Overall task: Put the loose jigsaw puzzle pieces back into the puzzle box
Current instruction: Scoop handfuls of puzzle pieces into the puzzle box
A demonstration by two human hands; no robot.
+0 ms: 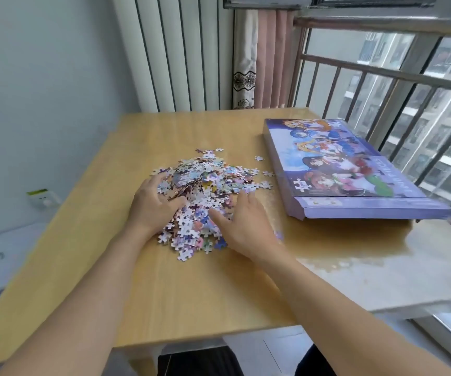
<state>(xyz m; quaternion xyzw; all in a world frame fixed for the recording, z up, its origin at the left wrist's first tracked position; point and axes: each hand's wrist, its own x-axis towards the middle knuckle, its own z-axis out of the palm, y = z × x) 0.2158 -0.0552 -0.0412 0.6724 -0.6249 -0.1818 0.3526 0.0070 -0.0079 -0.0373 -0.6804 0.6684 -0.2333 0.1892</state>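
A big pile of puzzle pieces [205,191] lies near the middle of the wooden surface [191,294]. The left hand [155,203] rests on the left side of the pile, with its fingers bent down into the pieces as if scooping them, but I cannot tell if it has hold of any. The right hand [242,221] lies on the right side of the pile, with its fingers spread and fairly straight, touching the pieces and holding nothing that I can see. The 2 hands sit on either side of the pile with pieces between them. A few loose pieces [259,158] lie apart from the pile, closer to the box [341,169]. The box is flat and purple with cartoon people on top, and it looks closed. It sits on the right part of the surface, near the pile but not touching it, and its near right corner sticks out past the edge. Behind the surface are a pink curtain [270,58] and window bars [381,77], with tall buildings outside
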